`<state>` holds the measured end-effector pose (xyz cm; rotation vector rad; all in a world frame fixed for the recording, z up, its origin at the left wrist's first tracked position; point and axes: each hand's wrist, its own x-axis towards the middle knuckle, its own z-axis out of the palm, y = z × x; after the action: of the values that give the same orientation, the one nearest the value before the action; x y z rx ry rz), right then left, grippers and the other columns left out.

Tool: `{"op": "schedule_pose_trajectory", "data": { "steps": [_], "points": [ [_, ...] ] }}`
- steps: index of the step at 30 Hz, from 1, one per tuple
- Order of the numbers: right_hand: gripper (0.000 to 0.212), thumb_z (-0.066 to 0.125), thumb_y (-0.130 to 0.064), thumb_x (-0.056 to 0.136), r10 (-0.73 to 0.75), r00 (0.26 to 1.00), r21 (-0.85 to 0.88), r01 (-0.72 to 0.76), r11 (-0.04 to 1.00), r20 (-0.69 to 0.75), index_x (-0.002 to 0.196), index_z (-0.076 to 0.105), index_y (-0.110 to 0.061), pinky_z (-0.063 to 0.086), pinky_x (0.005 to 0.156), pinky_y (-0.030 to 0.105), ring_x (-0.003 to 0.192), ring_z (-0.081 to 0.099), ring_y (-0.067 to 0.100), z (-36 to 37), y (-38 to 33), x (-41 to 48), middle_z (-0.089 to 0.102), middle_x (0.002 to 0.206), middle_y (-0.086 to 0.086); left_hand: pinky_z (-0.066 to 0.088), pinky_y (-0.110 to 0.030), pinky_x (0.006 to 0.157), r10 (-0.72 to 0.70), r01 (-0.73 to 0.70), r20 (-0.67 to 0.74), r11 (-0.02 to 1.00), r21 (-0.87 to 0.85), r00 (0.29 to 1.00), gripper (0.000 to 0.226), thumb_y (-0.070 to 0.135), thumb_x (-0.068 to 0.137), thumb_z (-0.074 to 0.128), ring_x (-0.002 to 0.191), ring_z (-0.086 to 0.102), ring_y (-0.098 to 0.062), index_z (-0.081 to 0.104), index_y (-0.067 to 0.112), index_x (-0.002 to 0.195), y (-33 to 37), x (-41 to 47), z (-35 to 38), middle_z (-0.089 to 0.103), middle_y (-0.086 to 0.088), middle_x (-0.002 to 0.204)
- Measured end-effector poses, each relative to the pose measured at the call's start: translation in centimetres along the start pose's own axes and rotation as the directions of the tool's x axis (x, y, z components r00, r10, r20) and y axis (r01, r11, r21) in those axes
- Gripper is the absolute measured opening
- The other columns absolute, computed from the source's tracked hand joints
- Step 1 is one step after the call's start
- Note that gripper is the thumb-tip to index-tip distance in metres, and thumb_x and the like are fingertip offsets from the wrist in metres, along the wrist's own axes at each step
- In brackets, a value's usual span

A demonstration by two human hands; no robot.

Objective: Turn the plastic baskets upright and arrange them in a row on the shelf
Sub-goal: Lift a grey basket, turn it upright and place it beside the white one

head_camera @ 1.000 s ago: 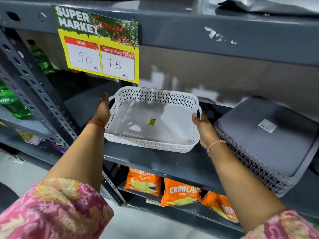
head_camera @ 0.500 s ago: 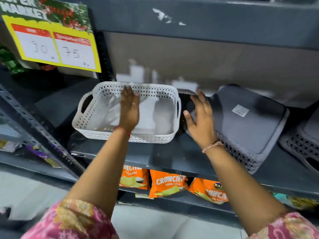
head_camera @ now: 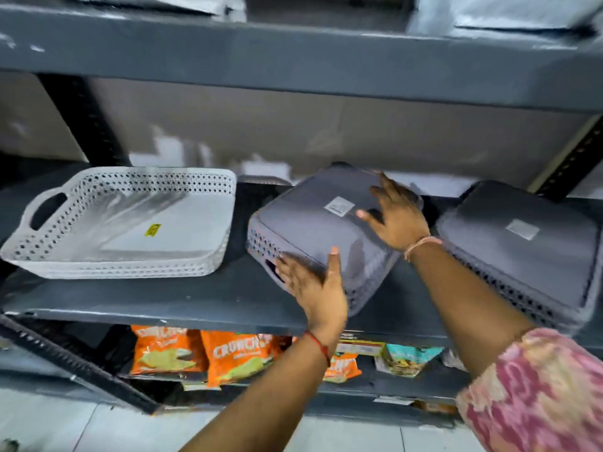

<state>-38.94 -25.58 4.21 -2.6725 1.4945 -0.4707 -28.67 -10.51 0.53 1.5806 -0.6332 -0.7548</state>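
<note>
Head view: white basket (head_camera: pixel 124 223) upright, empty

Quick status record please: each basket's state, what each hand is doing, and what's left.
white basket: upright, left end of shelf
middle grey basket: upside down, tilted, both hands on it
right grey basket: upside down, untouched
left hand: at the middle basket's near edge, thumb on its base
right hand: spread flat on the middle basket's base
remaining: turn over two grey baskets, line them up beside the white one
</note>
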Motion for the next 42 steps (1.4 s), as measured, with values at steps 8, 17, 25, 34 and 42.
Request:
{"op": "schedule_pose_trajectory", "data": {
  "steps": [8, 17, 25, 34, 42],
  "points": [
    [0.088, 0.033, -0.062, 0.088, 0.382, 0.897, 0.105, -0.411, 0.905, 0.224, 0.147, 0.000, -0.004, 0.002, 0.119, 0.042, 0.145, -0.002, 0.035, 0.9, 3.9, 2.7, -0.007, 0.157, 0.020, 0.006, -0.043, 0.123, -0.054, 0.045, -0.093, 0.995, -0.088, 0.994, 0.103, 0.033, 0.073, 0.068, 0.148, 0.004, -0.025, 0.002, 0.009, 0.148, -2.2, 1.3, 1.3, 0.004, -0.010, 0.160],
    [0.082, 0.026, -0.069, 0.084, 0.407, 0.844, 0.175, -0.485, 0.857, 0.348, 0.130, 0.048, -0.004, 0.040, 0.096, 0.039, 0.120, 0.050, 0.038, 1.1, 6.4, 4.1, 0.050, 0.134, 0.025, 0.029, -0.055, 0.114, -0.079, 0.071, -0.035, 0.978, -0.195, 0.996, 0.093, 0.035, 0.057, 0.072, 0.138, 0.035, -0.032, 0.030, 0.019, 0.138, -4.7, 6.0, -2.6, 0.037, -0.014, 0.150],
    [0.073, 0.022, -0.061, 0.091, 0.392, 0.881, 0.338, -0.466, 0.818, 0.266, 0.125, 0.049, -0.001, 0.042, 0.066, 0.030, 0.080, 0.060, 0.022, -1.1, 5.7, 3.1, 0.062, 0.088, 0.010, 0.036, -0.036, 0.070, -0.145, 0.105, -0.051, 0.877, -0.470, 0.988, 0.076, 0.024, 0.050, 0.058, 0.091, 0.042, -0.027, 0.047, 0.001, 0.121, -0.1, 6.5, -3.9, 0.050, -0.027, 0.097],
    [0.080, 0.049, -0.073, 0.071, 0.563, 0.826, 0.992, -0.092, 0.089, 0.026, 0.127, 0.048, -0.016, 0.031, 0.108, 0.031, 0.128, 0.045, 0.018, -3.9, 5.5, -0.7, 0.049, 0.139, 0.004, 0.029, -0.024, 0.049, 0.084, -0.115, -0.078, 0.780, -0.616, 0.993, 0.051, 0.030, 0.093, 0.026, 0.041, 0.046, -0.007, 0.059, 0.017, 0.055, 6.5, 9.5, -9.4, 0.057, 0.010, 0.041],
    [0.035, 0.052, -0.048, 0.087, 0.568, 0.821, 0.997, 0.074, 0.009, -0.066, 0.104, 0.060, -0.018, 0.044, 0.099, 0.034, 0.090, 0.059, 0.004, -3.8, 4.5, -1.0, 0.064, 0.097, -0.012, 0.043, -0.019, 0.067, 0.114, -0.070, 0.029, 0.768, -0.636, 0.993, 0.053, 0.038, 0.096, 0.020, 0.063, 0.057, -0.009, 0.060, 0.012, 0.071, 7.8, 12.1, -11.4, 0.065, 0.006, 0.052]
  ]
}}
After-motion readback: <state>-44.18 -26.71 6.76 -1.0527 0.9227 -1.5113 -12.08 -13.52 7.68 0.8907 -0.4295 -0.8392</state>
